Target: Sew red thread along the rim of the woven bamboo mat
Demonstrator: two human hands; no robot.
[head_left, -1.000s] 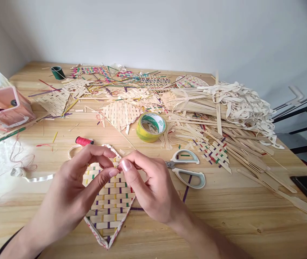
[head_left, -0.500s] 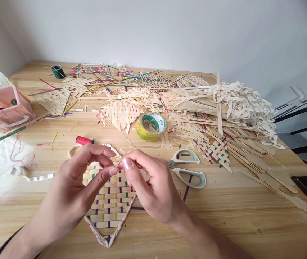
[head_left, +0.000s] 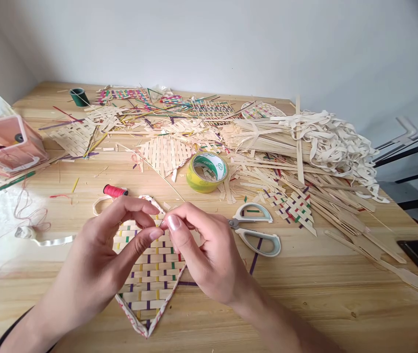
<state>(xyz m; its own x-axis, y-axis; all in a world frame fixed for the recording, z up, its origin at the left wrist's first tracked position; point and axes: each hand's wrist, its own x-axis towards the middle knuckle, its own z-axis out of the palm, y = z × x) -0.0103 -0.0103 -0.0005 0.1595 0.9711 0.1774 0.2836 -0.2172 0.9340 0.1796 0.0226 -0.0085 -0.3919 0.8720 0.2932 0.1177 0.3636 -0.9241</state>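
Head view showed a wooden table [head_left: 322, 294] against a plain grey wall, its far half heaped with bamboo strips [head_left: 267, 147]. Nearer lay a woven mat [head_left: 150, 279], pointed corner nearest, then scissors [head_left: 256, 228], tape roll [head_left: 207, 171] and red spool [head_left: 115, 190]. Left hand [head_left: 102, 264] and right hand [head_left: 205, 255] pinched together over the mat's far edge; what they gripped was too small to tell. Risk judged: the mat, unweighted, could slide if pulled.
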